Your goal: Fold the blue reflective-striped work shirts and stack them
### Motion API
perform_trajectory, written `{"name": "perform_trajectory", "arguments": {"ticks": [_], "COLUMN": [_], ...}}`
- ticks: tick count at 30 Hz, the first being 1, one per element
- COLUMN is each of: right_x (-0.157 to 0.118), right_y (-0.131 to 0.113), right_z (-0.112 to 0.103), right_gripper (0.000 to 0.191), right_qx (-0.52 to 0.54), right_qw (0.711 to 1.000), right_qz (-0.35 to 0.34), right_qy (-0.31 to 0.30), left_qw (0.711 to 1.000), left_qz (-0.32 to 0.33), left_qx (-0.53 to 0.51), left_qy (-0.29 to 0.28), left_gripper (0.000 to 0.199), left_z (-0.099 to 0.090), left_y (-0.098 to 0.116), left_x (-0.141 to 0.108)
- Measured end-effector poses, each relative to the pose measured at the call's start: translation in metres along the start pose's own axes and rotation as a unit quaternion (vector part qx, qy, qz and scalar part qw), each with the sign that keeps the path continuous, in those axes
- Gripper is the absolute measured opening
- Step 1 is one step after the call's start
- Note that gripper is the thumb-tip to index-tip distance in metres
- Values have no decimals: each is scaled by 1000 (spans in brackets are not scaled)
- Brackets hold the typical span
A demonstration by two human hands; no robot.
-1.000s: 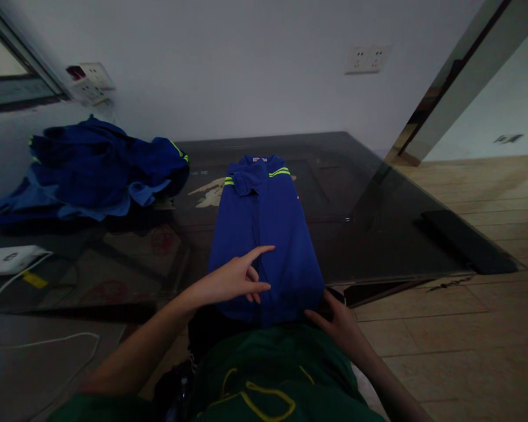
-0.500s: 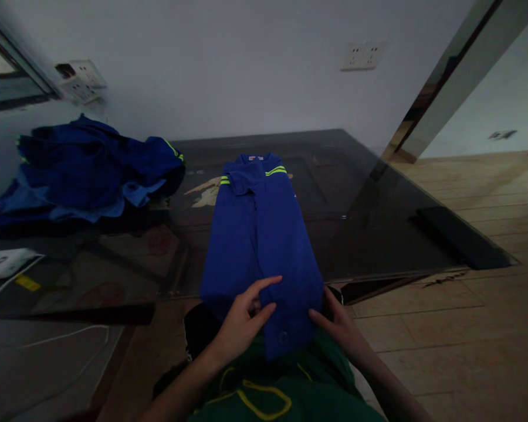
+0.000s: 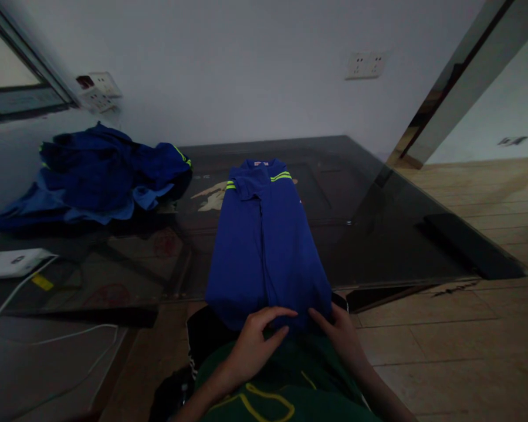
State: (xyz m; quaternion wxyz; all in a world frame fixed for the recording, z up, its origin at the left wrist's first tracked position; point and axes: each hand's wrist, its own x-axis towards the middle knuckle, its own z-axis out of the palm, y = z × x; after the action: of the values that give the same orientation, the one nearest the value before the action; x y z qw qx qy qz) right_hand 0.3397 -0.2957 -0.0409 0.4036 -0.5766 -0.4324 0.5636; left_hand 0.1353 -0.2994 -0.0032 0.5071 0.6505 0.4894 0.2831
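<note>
A blue shirt with yellow-green stripes at its shoulders lies folded into a long narrow strip on the dark glass table, collar at the far end. Its near hem hangs over the table's front edge. My left hand pinches the hem at its middle. My right hand grips the hem's right corner. Both hands are just in front of my green top.
A heap of blue clothes lies at the table's back left. A white charger box with a white cable sits at the left. Wall sockets are behind. A dark flat object lies at the table's right edge, wooden floor beyond.
My left hand has come back from the shirt's middle to its near hem and taken hold of it. The right hand stays at the hem's right corner.
</note>
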Motion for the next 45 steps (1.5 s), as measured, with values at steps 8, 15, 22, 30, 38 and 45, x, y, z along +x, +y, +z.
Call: {"name": "perform_trajectory", "arguments": {"ticks": [8, 15, 22, 30, 38, 45], "right_x": [2, 10, 12, 16, 13, -4], "right_y": [5, 7, 21, 29, 64, -24], "right_z": [2, -13, 0, -8, -4, -57], "right_gripper": [64, 56, 58, 55, 61, 46], "right_qx": [-30, -92, -73, -90, -187, -360], "right_qw": [999, 993, 996, 993, 978, 912], "right_qz": [-12, -31, -35, -43, -3, -8], "right_qy": [13, -71, -41, -67, -94, -198], "left_qw": [997, 974, 967, 847, 865, 895], "left_qz": [-56, -56, 147, 155, 140, 144], "left_qx": [42, 50, 198, 508, 481, 410], "left_qy": [-21, -214, -61, 15, -26, 97], "left_gripper": [33, 36, 35, 48, 49, 45], "left_z": [1, -62, -104, -125, -126, -133], "left_y": [-27, 25, 76, 27, 12, 31], "left_x": [-10, -35, 76, 210, 184, 195]}}
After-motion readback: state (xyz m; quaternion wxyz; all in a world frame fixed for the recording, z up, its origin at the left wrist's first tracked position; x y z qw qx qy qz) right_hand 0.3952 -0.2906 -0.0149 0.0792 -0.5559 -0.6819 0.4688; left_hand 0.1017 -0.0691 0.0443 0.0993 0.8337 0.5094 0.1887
